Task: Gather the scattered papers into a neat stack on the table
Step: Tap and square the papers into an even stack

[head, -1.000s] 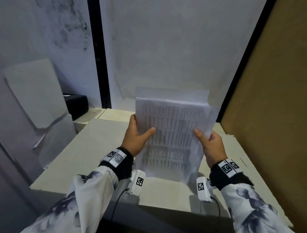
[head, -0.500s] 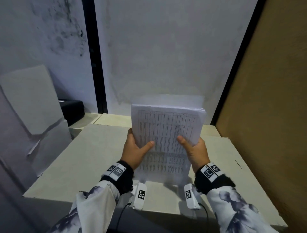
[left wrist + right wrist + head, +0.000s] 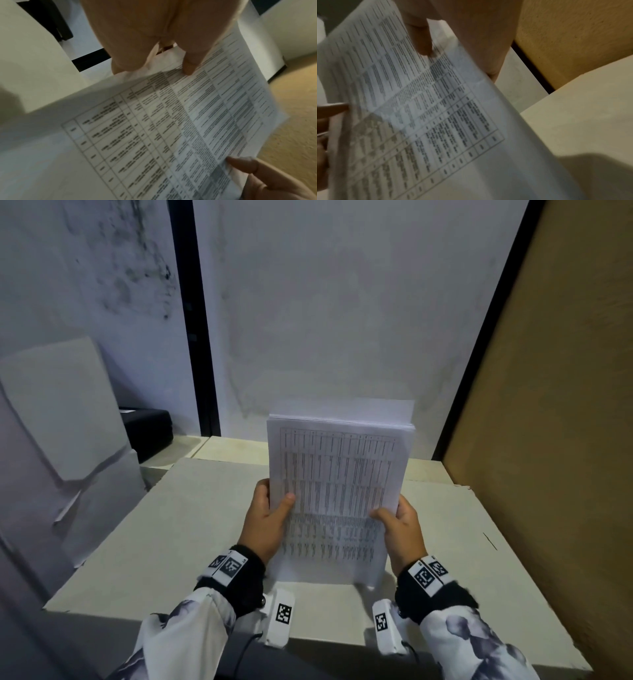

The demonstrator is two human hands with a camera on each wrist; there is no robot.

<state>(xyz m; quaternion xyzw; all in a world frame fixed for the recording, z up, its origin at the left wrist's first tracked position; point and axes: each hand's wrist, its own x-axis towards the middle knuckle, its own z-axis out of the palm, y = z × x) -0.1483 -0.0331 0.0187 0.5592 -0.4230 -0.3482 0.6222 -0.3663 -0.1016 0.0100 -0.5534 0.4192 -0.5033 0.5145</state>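
Where pale table [image 3: 191, 529] meets stained wall [image 3: 342, 320]; brown board [image 3: 555, 440] right, papers [image 3: 335, 487] upright

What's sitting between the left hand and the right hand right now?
Only the stack of papers, held upright between the left hand and the right hand, each thumb on its printed front. The head view shows it.

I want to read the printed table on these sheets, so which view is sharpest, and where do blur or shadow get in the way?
Head view: sharpest overall, but the papers are too small to read; shadow falls on the table beneath them. Left wrist view: rows show but the print is soft, and the left hand is blurred. Right wrist view: the worst, smeared and dim around the right hand.
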